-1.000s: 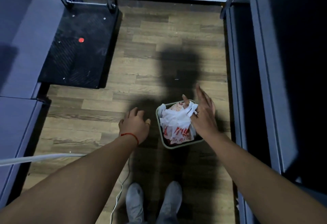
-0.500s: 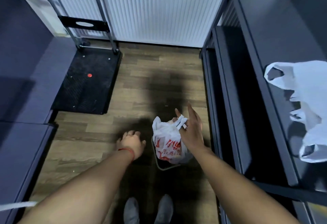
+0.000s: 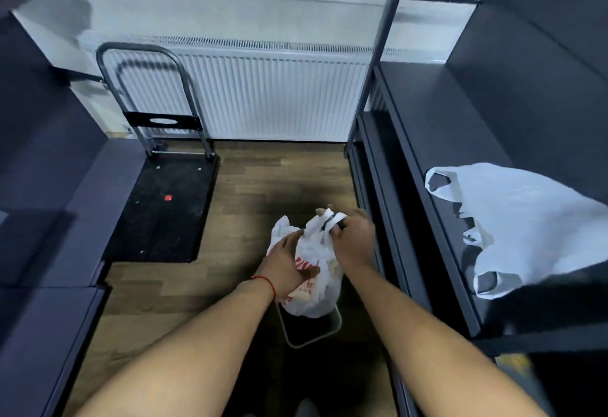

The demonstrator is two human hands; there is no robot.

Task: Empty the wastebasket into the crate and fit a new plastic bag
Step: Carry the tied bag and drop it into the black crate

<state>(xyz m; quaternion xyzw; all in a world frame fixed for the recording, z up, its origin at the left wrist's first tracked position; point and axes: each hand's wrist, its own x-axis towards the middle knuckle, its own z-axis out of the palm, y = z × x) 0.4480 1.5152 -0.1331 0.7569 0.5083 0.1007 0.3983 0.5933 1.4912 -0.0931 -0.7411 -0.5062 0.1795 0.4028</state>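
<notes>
The floor (image 3: 250, 183) is of brown wooden planks, in a narrow room between dark furniture. Far in front of both hands, one white radiator (image 3: 273, 97) stands along the wall. To the left of the left hand, well apart, one black platform cart (image 3: 164, 209) with a metal handle stands on the floor. To the right of the right hand there is a dark shelf (image 3: 437, 140), and on it lie white plastic bags (image 3: 519, 225); I cannot count them, they lie together.

There is one wastebasket (image 3: 316, 334), with a grey rim, on the floor just below the two hands. One white bag with red print (image 3: 312, 281) hangs above it, its bottom at the rim.

The right hand (image 3: 353, 242) is closed around the bunched top handles of this printed bag. The left hand (image 3: 284, 263) lies with fingers stretched against the left side of the bag, touching it; it does not grip. On the left wrist is one red thread bracelet (image 3: 265, 283).
</notes>
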